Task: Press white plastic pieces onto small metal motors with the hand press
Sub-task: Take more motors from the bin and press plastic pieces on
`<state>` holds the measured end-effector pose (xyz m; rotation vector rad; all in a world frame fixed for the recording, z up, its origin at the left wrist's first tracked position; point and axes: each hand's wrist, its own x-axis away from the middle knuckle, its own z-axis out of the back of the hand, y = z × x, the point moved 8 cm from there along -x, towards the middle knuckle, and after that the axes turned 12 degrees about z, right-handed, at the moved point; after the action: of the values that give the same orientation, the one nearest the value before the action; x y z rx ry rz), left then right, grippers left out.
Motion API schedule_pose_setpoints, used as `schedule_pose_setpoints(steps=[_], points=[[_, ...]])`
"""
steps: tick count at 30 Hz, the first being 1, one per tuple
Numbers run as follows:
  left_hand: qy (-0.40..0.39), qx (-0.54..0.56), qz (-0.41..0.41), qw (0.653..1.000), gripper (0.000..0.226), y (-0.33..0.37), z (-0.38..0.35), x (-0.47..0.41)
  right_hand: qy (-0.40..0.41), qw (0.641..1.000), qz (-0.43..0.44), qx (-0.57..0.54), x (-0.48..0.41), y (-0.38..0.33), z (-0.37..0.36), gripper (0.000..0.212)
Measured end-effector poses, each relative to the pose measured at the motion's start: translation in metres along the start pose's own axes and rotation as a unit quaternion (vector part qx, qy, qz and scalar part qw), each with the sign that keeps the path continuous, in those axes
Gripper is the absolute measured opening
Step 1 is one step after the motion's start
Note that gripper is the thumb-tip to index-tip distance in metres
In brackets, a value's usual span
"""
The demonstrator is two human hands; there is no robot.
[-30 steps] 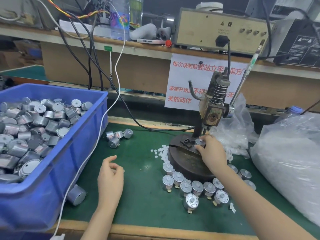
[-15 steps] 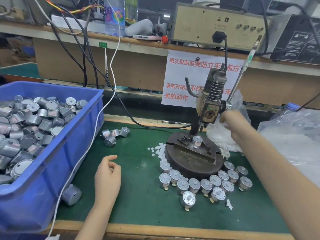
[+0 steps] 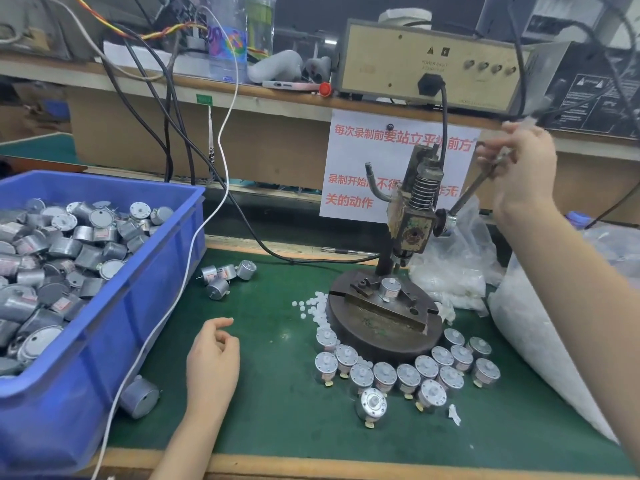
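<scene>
**Motor point(image 3: 389, 289) seated in the hand press point(image 3: 414, 216), right hand point(image 3: 523, 168) on the lever point(image 3: 474, 188)**

One small metal motor stood upright on the press's round base point(image 3: 381, 337), directly beneath the ram, well below and to the left of the right hand. A small pale piece seemed to sit on its top, though it was too small to be sure. The right hand was raised above the bench, its fingers curled round the upper end of the lever, which slanted up from the side of the press; the hand was slightly blurred.

The left hand point(image 3: 213, 362) rested on the green mat point(image 3: 277, 410) with its fingers loosely curled and nothing in them. To its right, loose white plastic pieces point(image 3: 315, 306) lay scattered against the base. Nearer the bench edge, a row of motors point(image 3: 408, 372) curved round the front of the base, each standing upright with a white top. To the left of that hand, a blue bin point(image 3: 104, 358) was heaped with more motors. Below the right forearm lay a clear bag point(image 3: 540, 323) of white contents.
</scene>
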<state>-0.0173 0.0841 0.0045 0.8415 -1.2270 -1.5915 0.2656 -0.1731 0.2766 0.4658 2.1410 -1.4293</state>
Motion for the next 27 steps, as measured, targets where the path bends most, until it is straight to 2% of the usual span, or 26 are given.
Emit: schedule_pose_setpoints(steps=[5,10,14,17,20,21,23,25,27], points=[[-0.002,-0.008,0.001,1.0,0.027,-0.002,0.0,-0.001,-0.013,0.994,0.11,0.004,0.067,-0.013,0.022,0.016],[-0.001,-0.006,0.003,1.0,0.027,-0.001,0.0,0.001,-0.01,0.993,0.118,0.008,0.074,-0.014,0.02,0.015],[-0.002,-0.008,-0.007,1.0,0.026,0.0,-0.001,0.001,-0.001,0.992,0.124,0.032,0.075,-0.008,0.021,0.025],[-0.003,-0.01,-0.007,1.0,0.026,-0.001,-0.001,0.001,0.022,0.995,0.087,0.046,0.076,0.01,0.027,0.044],[-0.001,-0.007,-0.004,1.0,0.026,-0.002,-0.001,0.0,0.038,0.988,-0.021,0.147,0.091,0.054,0.039,0.044],[0.0,-0.008,-0.004,1.0,0.026,-0.003,-0.001,-0.001,0.01,0.977,-0.067,0.201,0.1,0.074,0.042,0.041],[0.0,-0.009,-0.002,1.0,0.027,-0.004,-0.002,-0.001,-0.096,0.94,-0.127,0.302,0.124,0.111,0.039,0.04],[0.0,-0.009,-0.003,1.0,0.026,-0.004,-0.002,-0.002,-0.211,0.893,-0.102,0.384,0.146,0.131,0.028,0.042],[0.0,-0.012,-0.003,1.0,0.026,-0.004,-0.002,-0.002,-0.28,0.861,-0.046,0.422,0.156,0.14,0.014,0.044]])
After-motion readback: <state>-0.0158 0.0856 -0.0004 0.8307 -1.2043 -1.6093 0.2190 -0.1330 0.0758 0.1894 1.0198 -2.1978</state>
